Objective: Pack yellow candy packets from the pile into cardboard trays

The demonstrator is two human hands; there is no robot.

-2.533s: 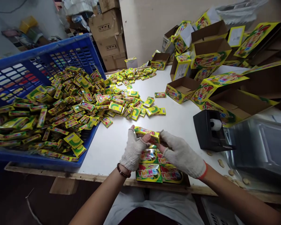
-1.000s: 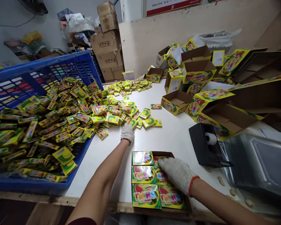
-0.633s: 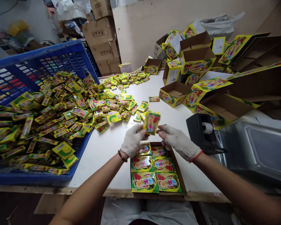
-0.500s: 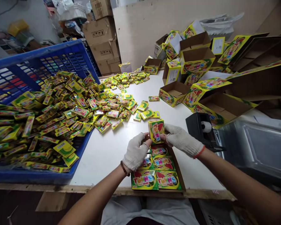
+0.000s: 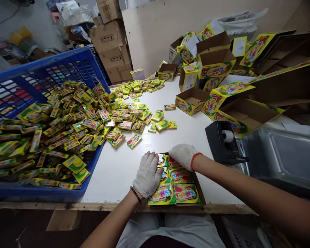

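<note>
An open cardboard display box [image 5: 199,193] stands at the front edge of the white table, filled with rows of small yellow-green TWINS packs [image 5: 187,193]. My left hand [image 5: 147,177], in a white fingerless knit glove, lies along the box's left side with its fingers stretched out over the packs. Gloved the same way, my right hand [image 5: 184,155] is over the far right end of the box, its knuckles up. Its fingertips point down among the packs and are hidden, so whether they grip a pack does not show.
A blue plastic crate [image 5: 41,191] heaped with packs lies on the left, spilling loose packs [image 5: 134,140] onto the table [image 5: 113,175]. To the right are a black tape dispenser [image 5: 219,141], several display boxes [image 5: 192,101] and a clear plastic bin [image 5: 289,162]. Cartons [image 5: 111,41] are stacked behind.
The pack my right hand held upright is no longer seen raised; that hand has gone down onto the box's far end. My left hand has flattened along the left side.
</note>
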